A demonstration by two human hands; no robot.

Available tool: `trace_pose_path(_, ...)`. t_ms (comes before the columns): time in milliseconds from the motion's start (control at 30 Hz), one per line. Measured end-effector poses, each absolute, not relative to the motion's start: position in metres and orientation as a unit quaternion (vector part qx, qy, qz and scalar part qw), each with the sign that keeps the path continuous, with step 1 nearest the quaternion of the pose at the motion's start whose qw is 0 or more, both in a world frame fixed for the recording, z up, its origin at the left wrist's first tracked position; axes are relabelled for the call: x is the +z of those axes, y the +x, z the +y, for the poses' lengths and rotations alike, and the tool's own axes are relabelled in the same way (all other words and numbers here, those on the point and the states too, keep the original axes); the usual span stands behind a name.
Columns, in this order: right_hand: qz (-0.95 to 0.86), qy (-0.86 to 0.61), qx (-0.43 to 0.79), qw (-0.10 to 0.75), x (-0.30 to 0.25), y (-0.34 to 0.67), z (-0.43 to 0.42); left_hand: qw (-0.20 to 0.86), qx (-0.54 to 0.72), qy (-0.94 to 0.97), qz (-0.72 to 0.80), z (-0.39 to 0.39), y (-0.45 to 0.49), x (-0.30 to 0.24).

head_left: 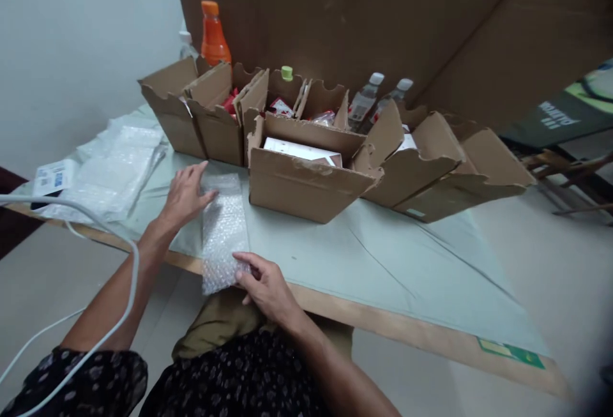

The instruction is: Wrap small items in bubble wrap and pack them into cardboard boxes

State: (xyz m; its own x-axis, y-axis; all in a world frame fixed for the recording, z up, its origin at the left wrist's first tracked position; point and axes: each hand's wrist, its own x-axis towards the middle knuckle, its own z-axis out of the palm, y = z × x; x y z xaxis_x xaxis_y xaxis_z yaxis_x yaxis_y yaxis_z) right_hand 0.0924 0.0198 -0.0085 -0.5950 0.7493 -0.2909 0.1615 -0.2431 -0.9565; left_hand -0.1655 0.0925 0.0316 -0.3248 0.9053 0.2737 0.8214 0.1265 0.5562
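Note:
A clear bubble wrap bag (pixel 223 225) lies flat near the table's front edge, its lower end reaching over that edge. At its upper left my left hand (pixel 186 195) has the thumb apart from the fingers, the thumb tip at the bag's side; the hand is open. My right hand (pixel 265 283) pinches the bag's lower right edge between thumb and fingers, so it is closed on it. Just beyond the bag stands a cardboard box (pixel 292 187) with a white box (pixel 301 150) inside.
A pile of clear bubble bags (pixel 115 168) lies at the left, with a printed label (pixel 53 177) beside it. Several open cardboard bins line the back, before a large cardboard panel (pixel 306 27). An orange bottle (pixel 214 37) stands behind them. A white cable (pixel 135 276) crosses the left foreground.

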Motion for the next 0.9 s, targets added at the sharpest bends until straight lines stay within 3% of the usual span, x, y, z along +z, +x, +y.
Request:
trace_pose_path(100,-0.522,-0.394,0.726,0.214,-0.005,0.092,0.023,0.102,0.383,0.604,0.691,0.05,-0.159,0.022)
trace_pose_path(233,-0.469,-0.38,0.76,0.243,0.0,0.097,0.026,0.233,0.377,0.674,0.591,-0.036,-0.134,0.012)
trace_pose_path(400,-0.467,-0.362,0.757,0.279,0.001,0.093,0.029,0.153,0.415,0.606,0.661,-0.049,-0.111,-0.002)
trace_pose_path(467,-0.533,-0.371,0.689,0.321,0.004,0.095,0.031,0.147,0.412,0.565,0.699,-0.033,-0.114,-0.007)
trace_pose_path(567,-0.719,-0.35,0.496,0.339,0.01,0.099,0.036,0.159,0.393,0.548,0.721,-0.013,-0.123,-0.012)
trace_pose_path(733,-0.923,-0.247,0.199,0.218,0.008,0.085,0.058,0.125,0.358,0.549,0.745,0.001,-0.13,-0.022)
trace_pose_path(900,-0.96,-0.222,0.102,0.136,-0.005,0.069,0.078,0.035,0.373,0.594,0.712,-0.003,-0.129,-0.024)
